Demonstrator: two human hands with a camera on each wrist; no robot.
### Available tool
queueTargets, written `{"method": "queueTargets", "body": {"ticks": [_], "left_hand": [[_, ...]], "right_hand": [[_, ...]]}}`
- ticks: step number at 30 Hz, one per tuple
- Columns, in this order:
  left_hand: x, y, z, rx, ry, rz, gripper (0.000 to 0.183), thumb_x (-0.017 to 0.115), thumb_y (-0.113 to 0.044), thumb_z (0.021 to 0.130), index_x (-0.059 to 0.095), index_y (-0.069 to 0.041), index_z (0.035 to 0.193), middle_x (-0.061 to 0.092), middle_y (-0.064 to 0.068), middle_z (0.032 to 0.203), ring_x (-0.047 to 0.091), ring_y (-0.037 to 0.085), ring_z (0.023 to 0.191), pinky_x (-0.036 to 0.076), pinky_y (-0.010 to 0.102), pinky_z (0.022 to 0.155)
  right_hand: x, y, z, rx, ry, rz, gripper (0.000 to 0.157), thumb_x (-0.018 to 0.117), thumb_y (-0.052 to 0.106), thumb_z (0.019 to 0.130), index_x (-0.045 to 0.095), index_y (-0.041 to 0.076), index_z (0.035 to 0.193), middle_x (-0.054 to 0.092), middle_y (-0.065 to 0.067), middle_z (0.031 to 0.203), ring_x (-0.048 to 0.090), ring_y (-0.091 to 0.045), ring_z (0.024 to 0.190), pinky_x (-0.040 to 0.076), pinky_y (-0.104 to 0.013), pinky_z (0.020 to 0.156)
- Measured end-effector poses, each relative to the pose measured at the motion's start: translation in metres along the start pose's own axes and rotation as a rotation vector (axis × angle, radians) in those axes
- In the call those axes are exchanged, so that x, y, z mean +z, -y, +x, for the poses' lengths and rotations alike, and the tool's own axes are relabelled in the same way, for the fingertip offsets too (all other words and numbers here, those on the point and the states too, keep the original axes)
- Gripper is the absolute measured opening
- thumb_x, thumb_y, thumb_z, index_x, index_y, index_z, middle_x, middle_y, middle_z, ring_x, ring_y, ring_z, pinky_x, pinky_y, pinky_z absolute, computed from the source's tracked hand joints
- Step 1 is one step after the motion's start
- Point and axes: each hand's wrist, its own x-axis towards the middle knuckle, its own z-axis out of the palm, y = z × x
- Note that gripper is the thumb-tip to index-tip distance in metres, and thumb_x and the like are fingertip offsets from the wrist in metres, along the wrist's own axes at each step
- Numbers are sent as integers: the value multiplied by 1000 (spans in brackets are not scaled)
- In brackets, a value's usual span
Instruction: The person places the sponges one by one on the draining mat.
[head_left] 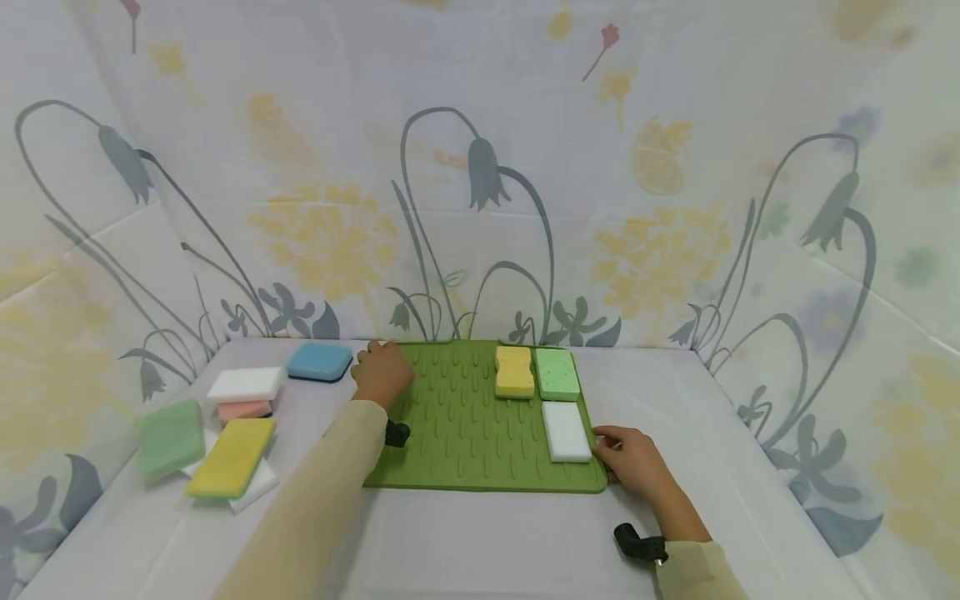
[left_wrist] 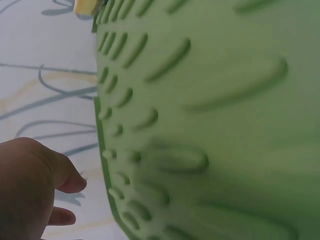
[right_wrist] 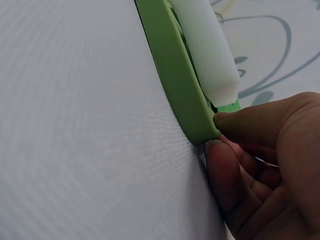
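A green ridged silicone mat (head_left: 465,417) lies flat on the table. My right hand (head_left: 633,458) pinches its right edge near the front corner, with the thumb (right_wrist: 255,122) on top and a fingertip underneath. At the far left corner is my left hand (head_left: 382,371), which overlaps the mat in the head view. In the left wrist view its bent thumb and a fingertip show beside the mat's rim, a gap between, holding nothing. On the mat's right side sit a yellow sponge (head_left: 513,372), a light green sponge (head_left: 557,374) and a white sponge (head_left: 566,432).
A blue sponge (head_left: 320,362) lies left of my left hand. Farther left, a white block (head_left: 246,383) rests on a pink one (head_left: 243,409). Nearer are a green sponge (head_left: 171,437) and a yellow sponge (head_left: 232,458) over white pieces. A patterned cloth (head_left: 480,250) stands behind.
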Motion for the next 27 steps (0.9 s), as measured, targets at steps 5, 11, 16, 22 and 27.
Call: {"method": "queueTargets", "body": {"ticks": [5, 11, 16, 22, 27], "left_hand": [[-1, 12, 4, -24, -11, 16, 51, 45, -29, 99, 44, 7, 135, 39, 35, 131, 42, 54, 117, 41, 68, 91], [-1, 21, 6, -25, -11, 38, 47, 43, -26, 99, 47, 7, 131, 41, 34, 126, 44, 52, 108, 42, 66, 88], [-2, 30, 4, -33, -37, 67, 42, 40, -24, 99, 49, 9, 125, 42, 34, 119, 44, 48, 98, 43, 63, 84], [-5, 37, 4, -37, -65, 103, 40, 39, -22, 101, 51, 10, 122, 42, 34, 118, 42, 45, 93, 41, 58, 78], [-10, 43, 7, -51, -77, 133, 38, 39, -23, 101, 50, 7, 121, 42, 34, 116, 38, 40, 87, 34, 50, 68]], "right_hand": [[0, -1, 0, -8, 4, 6, 40, 61, 16, 93, 59, 4, 131, 64, -11, 107, 59, -13, 75, 53, -27, 58], [-2, -4, -2, -4, -8, -3, 39, 61, 16, 93, 60, 3, 129, 64, -11, 105, 59, -13, 72, 53, -27, 56], [-1, -4, -3, -5, -4, 10, 40, 61, 16, 92, 59, 2, 129, 64, -11, 103, 59, -13, 71, 54, -27, 56], [1, -3, -2, 3, -9, 17, 40, 62, 15, 92, 60, 2, 129, 64, -10, 102, 58, -13, 70, 54, -27, 55], [1, -2, 0, 0, -13, 21, 40, 62, 16, 92, 60, 3, 129, 64, -9, 102, 58, -13, 70, 54, -27, 55]]}}
